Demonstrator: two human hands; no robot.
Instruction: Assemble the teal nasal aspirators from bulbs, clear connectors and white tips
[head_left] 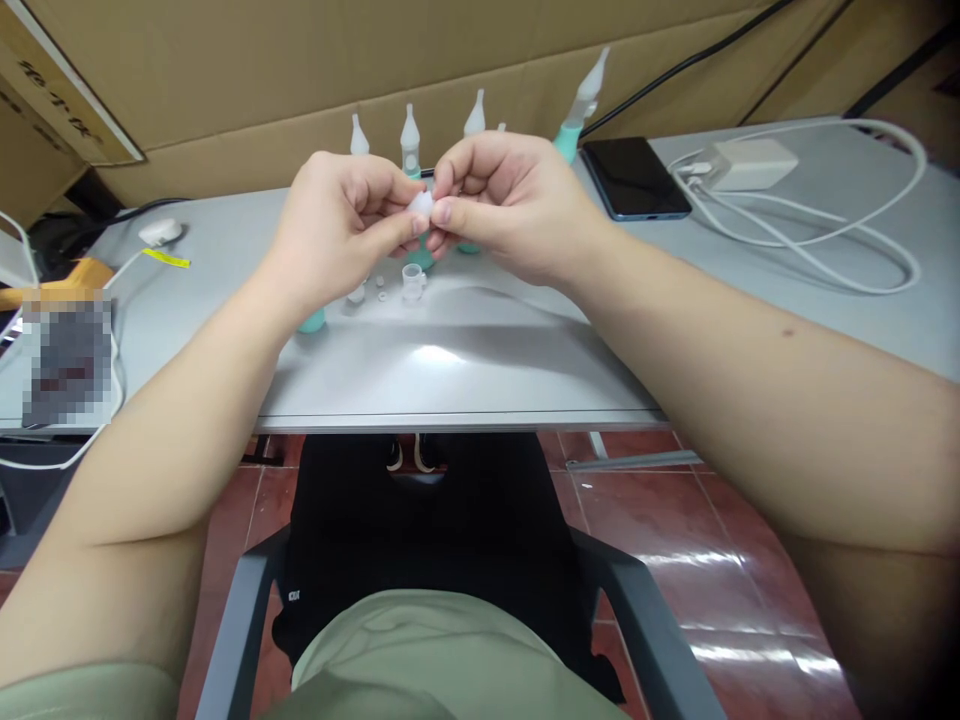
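Note:
Between the fingertips of my left hand (337, 215) is a small white translucent nozzle tip (421, 205), pinched by thumb and forefinger. My right hand (502, 200) pinches its other end, so both hands meet on it above the table. Behind them stand several nasal aspirators (410, 140) with green bases and white pointed tips; one aspirator (583, 105) at the right leans over. Under my hands lie a clear plastic collar (412, 282) and some tiny clear pieces (381, 290). A green bulb (312, 322) shows partly behind my left wrist.
A black phone (634, 178) lies at the right, beside a white charger (750, 163) with a looped cable (840, 235). At the left are a white oval device (160, 232), a yellow-tagged cable (166, 258) and an orange object (90, 275). Cardboard (247, 80) walls the table's back.

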